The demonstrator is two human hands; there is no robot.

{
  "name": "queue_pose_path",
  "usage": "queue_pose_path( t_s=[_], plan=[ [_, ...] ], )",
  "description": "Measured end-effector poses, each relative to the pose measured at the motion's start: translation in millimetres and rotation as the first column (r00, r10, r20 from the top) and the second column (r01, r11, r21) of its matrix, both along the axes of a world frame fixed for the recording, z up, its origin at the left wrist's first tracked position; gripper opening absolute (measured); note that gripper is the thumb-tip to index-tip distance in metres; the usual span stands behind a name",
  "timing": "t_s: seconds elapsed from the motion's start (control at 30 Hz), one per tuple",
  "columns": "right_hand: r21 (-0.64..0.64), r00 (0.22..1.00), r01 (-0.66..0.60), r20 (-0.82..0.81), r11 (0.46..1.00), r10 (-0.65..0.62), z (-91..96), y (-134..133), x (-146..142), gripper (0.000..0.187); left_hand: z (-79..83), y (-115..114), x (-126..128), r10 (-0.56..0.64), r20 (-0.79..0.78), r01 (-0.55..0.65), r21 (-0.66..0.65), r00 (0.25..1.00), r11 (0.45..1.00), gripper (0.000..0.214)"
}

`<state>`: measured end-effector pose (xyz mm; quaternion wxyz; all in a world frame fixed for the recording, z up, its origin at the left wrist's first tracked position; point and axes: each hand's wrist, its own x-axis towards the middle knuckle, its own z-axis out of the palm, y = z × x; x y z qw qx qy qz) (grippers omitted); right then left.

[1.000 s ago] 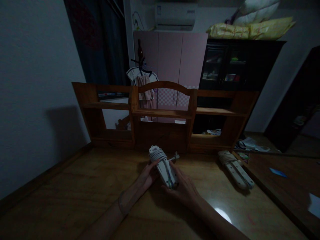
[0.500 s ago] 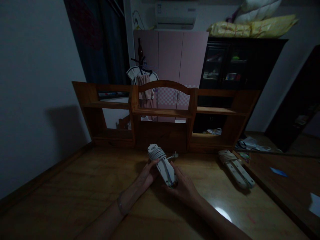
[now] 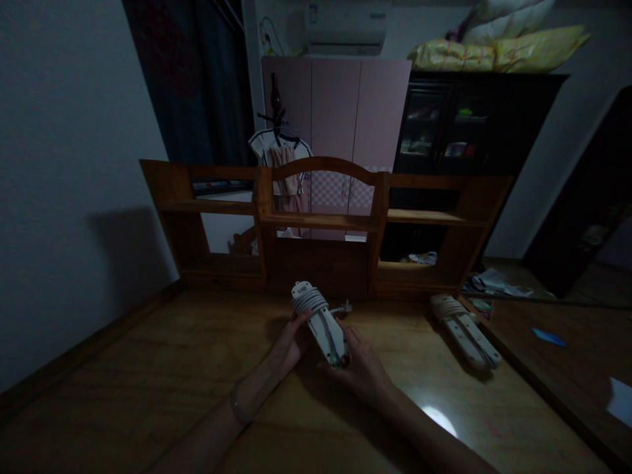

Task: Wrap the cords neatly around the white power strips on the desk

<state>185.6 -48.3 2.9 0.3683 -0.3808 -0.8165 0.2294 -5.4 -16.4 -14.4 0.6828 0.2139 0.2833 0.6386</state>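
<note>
A white power strip (image 3: 326, 331) with its cord (image 3: 311, 299) wound round the far end is held at a slant above the wooden table. Its plug (image 3: 347, 307) sticks out to the right of the coils. My left hand (image 3: 295, 339) grips the strip's left side, the thumb by the cord. My right hand (image 3: 363, 362) is closed round the near right end, where thin coloured strands show. A second power strip (image 3: 467, 334), also wrapped in its cord, lies on the table to the right, apart from both hands.
Behind the hands, a wooden shelf unit (image 3: 320, 222) spans the back of the table (image 3: 197, 368). A wall (image 3: 74, 197) borders the left side. At right, a lower brown surface (image 3: 553, 368) bears a blue card (image 3: 549, 336) and a white sheet (image 3: 620, 398).
The view has shifted very slightly. Both hands keep their hold on the power strip, which stays almost in place; my left thumb sits a little higher, by the cord.
</note>
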Motion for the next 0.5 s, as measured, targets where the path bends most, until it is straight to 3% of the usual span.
queue_pose_path(
  t_s=[0.5],
  plan=[
    [0.017,0.996,-0.045,0.076,0.999,0.043,2.3,-0.6,1.8,0.087,5.7,-3.5,2.6,0.033,-0.017,-0.034,-0.063,0.999,0.997,0.020]
  ],
)
